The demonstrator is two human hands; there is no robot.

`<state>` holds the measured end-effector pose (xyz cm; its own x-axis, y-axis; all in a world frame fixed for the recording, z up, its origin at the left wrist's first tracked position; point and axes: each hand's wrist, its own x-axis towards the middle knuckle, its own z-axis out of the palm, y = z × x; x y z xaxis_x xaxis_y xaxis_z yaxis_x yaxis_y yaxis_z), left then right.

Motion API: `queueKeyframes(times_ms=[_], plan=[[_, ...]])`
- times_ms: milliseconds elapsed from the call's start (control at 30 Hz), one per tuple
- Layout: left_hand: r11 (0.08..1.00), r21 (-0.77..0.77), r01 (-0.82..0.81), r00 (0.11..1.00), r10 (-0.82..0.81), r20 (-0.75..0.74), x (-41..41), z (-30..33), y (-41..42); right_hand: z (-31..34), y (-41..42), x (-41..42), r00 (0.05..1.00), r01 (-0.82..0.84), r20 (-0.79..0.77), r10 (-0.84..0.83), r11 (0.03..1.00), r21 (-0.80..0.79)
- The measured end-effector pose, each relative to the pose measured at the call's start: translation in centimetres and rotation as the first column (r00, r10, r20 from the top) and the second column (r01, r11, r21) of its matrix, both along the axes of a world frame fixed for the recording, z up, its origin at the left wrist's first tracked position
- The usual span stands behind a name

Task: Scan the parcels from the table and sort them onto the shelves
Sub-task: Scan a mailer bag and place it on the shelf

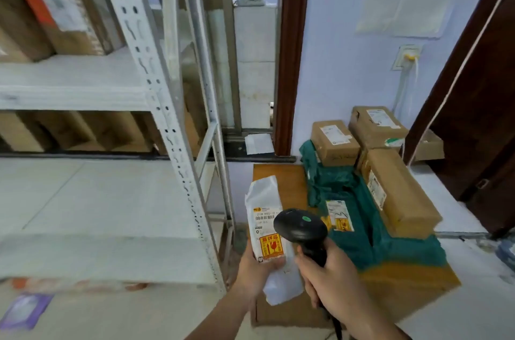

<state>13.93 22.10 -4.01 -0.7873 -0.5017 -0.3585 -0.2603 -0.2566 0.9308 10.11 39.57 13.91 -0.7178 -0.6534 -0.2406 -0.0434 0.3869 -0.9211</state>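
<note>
One white parcel point(266, 224), bearing a barcode label and a red-yellow fragile sticker, is being gripped by the left hand point(255, 270) off the table's point(281, 180) left edge; the right hand point(326, 278) is clasping a black scanner point(299, 226) just beside it.

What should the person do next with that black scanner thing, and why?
Probably tip the scanner a little left onto the barcode. The right hand grips the scanner just beside the white parcel, which the left hand holds label up, so the scan looks like the next step before shelving.
</note>
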Motion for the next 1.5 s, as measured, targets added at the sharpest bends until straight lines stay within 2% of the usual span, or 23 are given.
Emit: queueKeyframes(times_ms=[100,233,333,467,600,833,1033,1233,1500], plan=[[0.99,0.02,-0.143,0.99,0.143,-0.012,4.5,0.4,-0.3,-1.3,-1.6,1.9,0.993,-0.121,0.004,0.121,0.991,0.053],[0.955,0.01,-0.298,0.955,0.298,-0.014,11.0,0.3,-0.6,-2.0,-3.8,5.7,0.949,-0.301,-0.079,0.304,0.952,0.052],[0.9,0.017,-0.436,0.9,0.436,-0.003,16.7,0.0,-1.0,-2.1,-6.0,9.4,0.908,-0.416,-0.021,0.418,0.907,0.063],[0.821,-0.002,-0.571,0.82,0.571,0.027,23.9,0.0,-3.7,-2.3,-10.4,14.5,0.837,-0.545,-0.021,0.547,0.836,0.066],[0.741,-0.007,-0.671,0.741,0.671,-0.003,30.7,0.8,-8.4,-2.2,-16.1,19.8,0.784,-0.617,-0.026,0.62,0.784,0.071],[0.671,-0.033,-0.741,0.67,0.737,-0.089,41.5,4.1,-19.3,-0.4,-27.7,29.6,0.681,-0.727,-0.072,0.728,0.685,0.049],[0.632,-0.073,-0.772,0.636,0.766,-0.095,48.3,5.0,-29.3,0.9,-37.1,34.6,0.666,-0.744,-0.065,0.743,0.668,0.011],[0.623,-0.075,-0.779,0.628,0.774,-0.086,51.0,3.8,-40.1,0.7,-47.0,36.6,0.682,-0.731,-0.002,0.732,0.681,-0.038],[0.642,-0.066,-0.764,0.645,0.758,-0.092,51.0,2.7,-54.2,0.1,-60.9,37.5,0.679,-0.733,-0.035,0.733,0.68,0.002]])
